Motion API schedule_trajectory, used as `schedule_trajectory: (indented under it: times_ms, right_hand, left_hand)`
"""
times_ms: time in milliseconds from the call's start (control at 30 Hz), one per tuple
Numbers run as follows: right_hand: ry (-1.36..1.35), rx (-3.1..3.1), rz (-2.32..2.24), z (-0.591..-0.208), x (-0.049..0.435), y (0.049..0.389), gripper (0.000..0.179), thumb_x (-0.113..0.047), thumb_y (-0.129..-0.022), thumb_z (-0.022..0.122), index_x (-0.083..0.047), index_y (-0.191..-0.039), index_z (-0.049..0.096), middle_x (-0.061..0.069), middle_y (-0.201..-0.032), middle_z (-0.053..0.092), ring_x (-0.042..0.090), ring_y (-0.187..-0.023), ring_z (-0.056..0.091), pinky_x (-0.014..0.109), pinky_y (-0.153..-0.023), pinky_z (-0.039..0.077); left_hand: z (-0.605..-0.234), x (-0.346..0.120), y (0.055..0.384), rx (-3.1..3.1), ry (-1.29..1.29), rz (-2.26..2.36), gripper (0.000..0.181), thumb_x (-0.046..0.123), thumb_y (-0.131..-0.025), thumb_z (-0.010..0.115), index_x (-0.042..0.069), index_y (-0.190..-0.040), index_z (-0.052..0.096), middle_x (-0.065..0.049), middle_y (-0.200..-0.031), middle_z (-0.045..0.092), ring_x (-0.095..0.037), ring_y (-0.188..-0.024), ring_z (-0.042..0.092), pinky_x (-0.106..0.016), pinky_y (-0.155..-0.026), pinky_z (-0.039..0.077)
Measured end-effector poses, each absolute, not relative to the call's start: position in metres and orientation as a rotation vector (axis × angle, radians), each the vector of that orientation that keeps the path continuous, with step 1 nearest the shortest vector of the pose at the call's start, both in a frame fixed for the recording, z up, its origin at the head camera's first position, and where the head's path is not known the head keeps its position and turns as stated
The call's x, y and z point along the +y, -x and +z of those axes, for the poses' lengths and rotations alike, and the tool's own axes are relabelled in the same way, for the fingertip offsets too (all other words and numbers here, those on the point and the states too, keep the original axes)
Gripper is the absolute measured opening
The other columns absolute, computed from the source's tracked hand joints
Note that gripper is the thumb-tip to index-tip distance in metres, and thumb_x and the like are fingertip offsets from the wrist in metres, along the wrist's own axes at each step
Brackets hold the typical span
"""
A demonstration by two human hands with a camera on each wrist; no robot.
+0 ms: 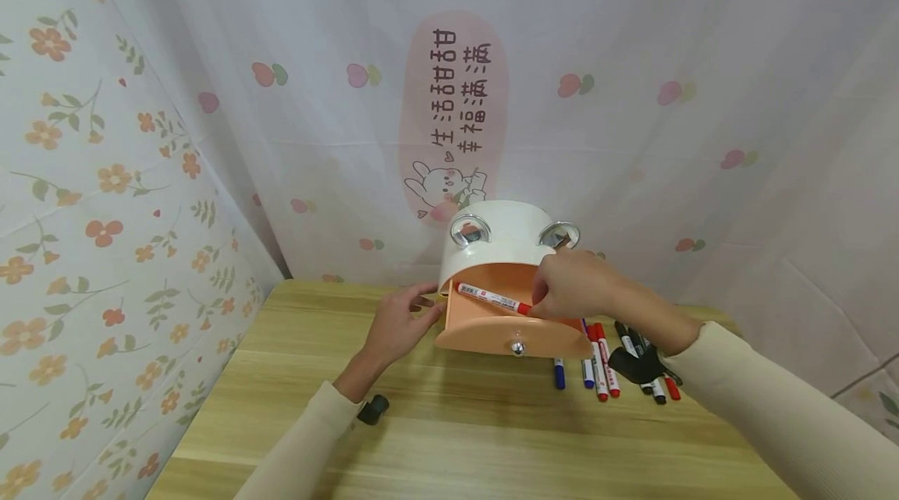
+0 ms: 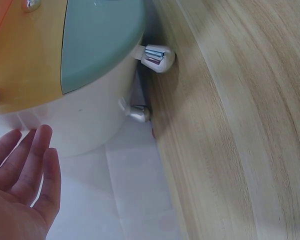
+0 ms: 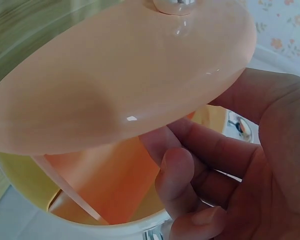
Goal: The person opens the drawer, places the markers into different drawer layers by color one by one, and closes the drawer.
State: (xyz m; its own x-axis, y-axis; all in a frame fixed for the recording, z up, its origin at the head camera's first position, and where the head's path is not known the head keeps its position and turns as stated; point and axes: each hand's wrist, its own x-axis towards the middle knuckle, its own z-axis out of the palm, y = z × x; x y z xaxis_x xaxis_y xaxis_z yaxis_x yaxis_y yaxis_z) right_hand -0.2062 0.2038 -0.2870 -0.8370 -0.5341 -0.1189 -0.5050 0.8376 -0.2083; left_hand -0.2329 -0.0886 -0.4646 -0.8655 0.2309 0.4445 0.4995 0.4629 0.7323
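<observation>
A small white storage box (image 1: 506,227) with a rounded top and shiny metal feet stands against the curtain. Its peach drawer (image 1: 477,340), fitted with a round silver knob, is pulled out. Inside the drawer lies a slanted red marker (image 1: 492,297) with a white barrel. My right hand (image 1: 572,281) reaches over the drawer front and pinches the marker at its red end; the right wrist view hides the marker behind that front. Beside the box's left side is my left hand (image 1: 396,324), fingers loosely bent and holding nothing. Its fingertips (image 2: 42,132) come right up to the white wall.
To the right of the drawer, several red markers (image 1: 600,367), blue markers (image 1: 559,374) and black markers (image 1: 635,344) lie on the wooden table (image 1: 449,445). A patterned curtain (image 1: 337,172) hangs behind and another flowered cloth (image 1: 105,250) at left.
</observation>
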Motion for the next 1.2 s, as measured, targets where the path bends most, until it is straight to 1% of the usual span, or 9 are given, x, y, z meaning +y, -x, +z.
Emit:
schedule_trajectory:
  times_ms: [200,333,833,1200]
  right_hand:
    - [0.805,2.833,-0.244,-0.2892,0.2032,0.2071,0.014,-0.028,-0.092,0.085,-0.015,-0.085,0.085,-0.009,-0.076,0.072,0.012,-0.07,0.064,0.03,-0.059,0.055]
    - [0.804,2.834,-0.246,-0.2908,0.2034,0.2084,0.015,-0.028,-0.093,0.085,-0.016,-0.084,0.084,-0.009,-0.075,0.071,0.012,-0.069,0.063,0.03,-0.059,0.054]
    - [0.831,2.847,-0.26,-0.2904,0.2047,0.2078,0.014,-0.026,-0.092,0.085,-0.017,-0.081,0.084,-0.01,-0.073,0.07,0.012,-0.07,0.062,0.031,-0.059,0.053]
    - [0.828,2.837,-0.258,-0.2901,0.2046,0.2084,0.014,-0.026,-0.092,0.084,-0.017,-0.082,0.083,-0.01,-0.074,0.07,0.012,-0.07,0.061,0.029,-0.059,0.053]
  left_hand:
    - [-0.4644,-0.0876,0.2329,-2.431,0.617,-1.367,0.036,0.017,-0.101,0.082,0.003,-0.134,0.076,-0.013,-0.127,0.079,-0.025,-0.1,0.08,-0.05,-0.092,0.065]
    - [-0.4644,-0.0873,0.2326,-2.43,0.616,-1.366,0.036,0.017,-0.101,0.082,0.004,-0.134,0.076,-0.011,-0.127,0.079,-0.024,-0.099,0.08,-0.048,-0.091,0.066]
    - [-0.4661,-0.0877,0.2338,-2.425,0.62,-1.37,0.036,0.017,-0.102,0.082,0.005,-0.135,0.077,-0.01,-0.127,0.079,-0.022,-0.099,0.08,-0.046,-0.091,0.066]
    - [-0.4667,-0.0881,0.2334,-2.424,0.61,-1.374,0.035,0.017,-0.101,0.082,0.004,-0.133,0.077,-0.01,-0.125,0.079,-0.022,-0.098,0.08,-0.048,-0.09,0.066]
